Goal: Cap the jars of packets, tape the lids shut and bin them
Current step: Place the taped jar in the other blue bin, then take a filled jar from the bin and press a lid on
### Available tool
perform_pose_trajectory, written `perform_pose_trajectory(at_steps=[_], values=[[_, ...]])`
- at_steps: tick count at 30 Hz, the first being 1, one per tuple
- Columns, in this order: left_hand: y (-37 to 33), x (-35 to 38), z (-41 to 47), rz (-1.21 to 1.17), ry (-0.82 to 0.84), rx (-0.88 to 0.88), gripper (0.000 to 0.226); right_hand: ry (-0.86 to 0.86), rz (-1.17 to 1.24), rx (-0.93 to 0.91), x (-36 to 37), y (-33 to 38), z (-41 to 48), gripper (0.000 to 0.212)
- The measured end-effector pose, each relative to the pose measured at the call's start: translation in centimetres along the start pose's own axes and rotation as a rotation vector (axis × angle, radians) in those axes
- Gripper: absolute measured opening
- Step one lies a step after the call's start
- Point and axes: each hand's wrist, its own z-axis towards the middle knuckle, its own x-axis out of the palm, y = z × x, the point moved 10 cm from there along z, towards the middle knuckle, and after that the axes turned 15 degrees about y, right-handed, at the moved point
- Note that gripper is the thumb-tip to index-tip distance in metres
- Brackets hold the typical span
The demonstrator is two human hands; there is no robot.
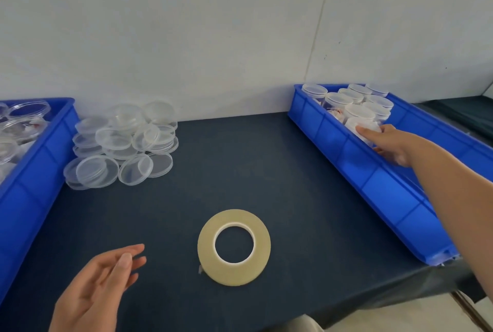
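My right hand (pixel 394 146) reaches into the blue bin on the right (pixel 373 182) and holds a capped clear jar (pixel 366 127) at the front of several capped jars (pixel 354 102) standing there. One finger lies along the jar and the others curl below it. A roll of clear yellowish tape (pixel 234 247) lies flat on the dark table (pixel 293 184), in the middle near me. My left hand (pixel 101 283) hovers over the table at the lower left with its fingers loose, holding nothing. A heap of clear lids (pixel 122 144) sits at the back left.
A second blue bin (pixel 32 179) at the left edge holds uncapped jars with packets (pixel 18 128). A pale wall runs behind the table. The table's front edge is close to me, and a darker surface lies beyond the right bin.
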Motion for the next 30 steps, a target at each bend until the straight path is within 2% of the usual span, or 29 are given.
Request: perform_pose_trajectory(at_steps=[4,6,7,9,12,16,18,21,23,24,26,28,30], values=[[-0.9,-0.2,-0.6,0.031,0.012,0.007,0.018,-0.079,-0.207,0.103,-0.6,0.5,-2.5,0.117],[-1.0,-0.8,-1.0,0.067,0.016,0.010,0.020,-0.230,-0.405,0.105,-1.8,2.3,-4.5,0.124],[-0.8,-1.2,-1.2,0.076,0.012,0.000,0.021,-0.324,-0.489,0.034,-2.0,4.0,-5.4,0.121],[-0.1,-1.6,-1.7,0.076,-0.001,-0.034,0.021,-0.417,-0.509,-0.222,0.0,7.7,-8.3,0.099],[0.3,-1.5,-2.2,0.076,0.009,-0.047,0.019,-0.266,-0.354,-0.631,8.4,10.8,-14.1,0.052],[-1.0,-0.7,-3.4,0.152,0.091,-0.002,0.029,0.111,-0.409,-0.918,23.4,8.0,-21.0,0.031],[-2.1,-1.2,-4.2,0.291,0.102,0.007,0.039,0.175,-0.438,-0.961,28.8,4.9,-22.4,0.024],[-3.6,-1.7,-5.5,0.522,0.255,-0.009,0.060,0.122,-0.536,-1.037,32.9,1.4,-22.7,0.022],[-5.2,-2.7,-5.8,0.728,0.322,0.000,0.065,0.087,-0.641,-1.100,34.1,0.4,-22.5,0.028],[-6.2,-3.9,-5.6,0.818,0.296,0.012,0.066,0.072,-0.685,-1.129,34.6,0.2,-22.5,0.034],[-8.7,-7.9,-4.2,0.951,0.125,0.032,0.061,0.055,-0.708,-1.180,35.1,0.3,-22.6,0.046],[-11.0,-13.0,-2.3,0.995,-0.087,0.028,0.043,0.037,-0.722,-1.221,35.4,0.5,-23.0,0.060],[-12.2,-17.8,0.2,1.056,-0.208,-0.033,0.017,0.026,-0.745,-1.242,35.6,0.6,-23.4,0.074]])
